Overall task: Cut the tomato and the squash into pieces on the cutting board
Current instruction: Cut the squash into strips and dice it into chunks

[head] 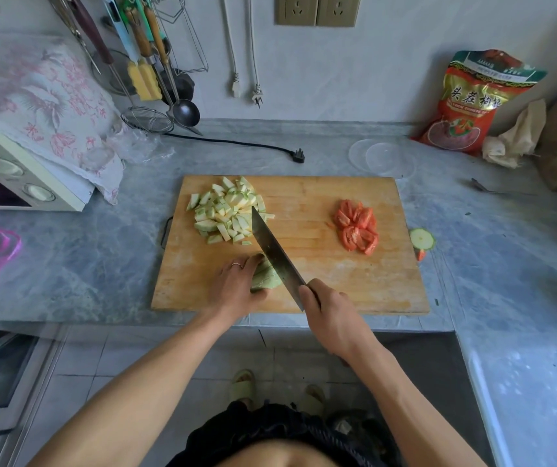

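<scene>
A wooden cutting board (321, 284) lies on the grey counter. A heap of pale green squash pieces (226, 212) sits at its back left. Red tomato pieces (358, 227) lie at its right. My left hand (236, 284) presses down on an uncut chunk of squash (265, 276) near the board's front edge. My right hand (331, 315) grips the handle of a cleaver (275, 252). The blade rests against the right side of that chunk, its tip pointing toward the squash heap.
A round squash slice (422, 238) and a tomato scrap (421, 254) lie on the counter right of the board. Behind are clear lids (381, 158), a red bag (472, 102), a black plug (299, 156), hanging utensils and a small oven (17, 176) at left.
</scene>
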`<state>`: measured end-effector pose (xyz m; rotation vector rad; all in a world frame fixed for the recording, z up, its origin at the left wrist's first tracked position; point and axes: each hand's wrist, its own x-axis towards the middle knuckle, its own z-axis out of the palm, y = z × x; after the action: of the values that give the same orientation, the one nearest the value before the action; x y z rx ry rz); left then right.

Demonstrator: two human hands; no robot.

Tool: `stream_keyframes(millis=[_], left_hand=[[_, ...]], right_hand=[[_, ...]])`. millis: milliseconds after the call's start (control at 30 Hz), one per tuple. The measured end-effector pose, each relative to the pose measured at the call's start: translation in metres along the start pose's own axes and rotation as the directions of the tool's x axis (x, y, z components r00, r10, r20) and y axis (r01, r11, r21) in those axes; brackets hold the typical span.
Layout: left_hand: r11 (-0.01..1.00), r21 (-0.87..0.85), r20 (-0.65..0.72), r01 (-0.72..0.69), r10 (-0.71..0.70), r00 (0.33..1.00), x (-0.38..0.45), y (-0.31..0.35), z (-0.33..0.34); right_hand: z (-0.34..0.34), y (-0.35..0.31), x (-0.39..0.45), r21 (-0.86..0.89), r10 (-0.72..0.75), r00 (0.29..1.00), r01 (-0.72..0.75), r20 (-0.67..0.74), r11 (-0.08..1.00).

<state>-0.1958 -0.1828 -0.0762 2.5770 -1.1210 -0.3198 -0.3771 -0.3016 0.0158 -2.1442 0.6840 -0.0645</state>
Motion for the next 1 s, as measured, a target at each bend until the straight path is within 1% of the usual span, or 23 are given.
stream_keyframes(millis=[100, 200, 333, 467, 533, 633, 733, 900, 1000], left_hand=[[0.999, -0.035, 0.002, 0.006, -0.005, 1.000, 0.000, 0.003, -0.006], [0.998, -0.036, -0.050, 0.053, -0.055, 0.997, -0.004, -0.004, -0.009], [0.996, -0.045, -0.148, 0.075, -0.081, 0.986, -0.016, -0.027, -0.018], [0.976, -0.111, -0.228, 0.185, -0.206, 0.952, -0.029, -0.040, -0.024], [0.968, -0.124, -0.232, 0.218, -0.242, 0.942, -0.032, -0.043, -0.025], [0.967, -0.122, -0.228, 0.224, -0.247, 0.942, -0.033, -0.049, -0.026], [0.958, -0.131, -0.220, 0.256, -0.280, 0.934, -0.028, -0.056, -0.026], [0.942, -0.155, -0.279, 0.299, -0.332, 0.901, -0.023, -0.061, -0.018], [0.943, -0.143, -0.289, 0.299, -0.329, 0.899, -0.018, -0.059, -0.015]], right_hand=[[0.002, 0.000, 0.001, -0.013, -0.006, 1.000, 0.006, 0.024, 1.000], [0.000, -0.002, 0.003, -0.019, -0.023, 0.999, 0.023, 0.040, 1.000], [0.000, -0.008, 0.011, -0.058, -0.088, 0.992, 0.093, 0.089, 0.994], [0.004, -0.021, 0.027, -0.070, -0.169, 0.969, 0.184, 0.181, 0.980], [0.006, -0.026, 0.038, -0.069, -0.201, 0.955, 0.220, 0.216, 0.973], [0.010, -0.031, 0.054, -0.098, -0.248, 0.934, 0.281, 0.255, 0.955], [0.016, -0.036, 0.063, -0.101, -0.271, 0.931, 0.302, 0.243, 0.948], [0.030, -0.038, 0.072, -0.124, -0.304, 0.927, 0.335, 0.218, 0.934], [0.027, -0.039, 0.078, -0.132, -0.312, 0.925, 0.344, 0.215, 0.930]])
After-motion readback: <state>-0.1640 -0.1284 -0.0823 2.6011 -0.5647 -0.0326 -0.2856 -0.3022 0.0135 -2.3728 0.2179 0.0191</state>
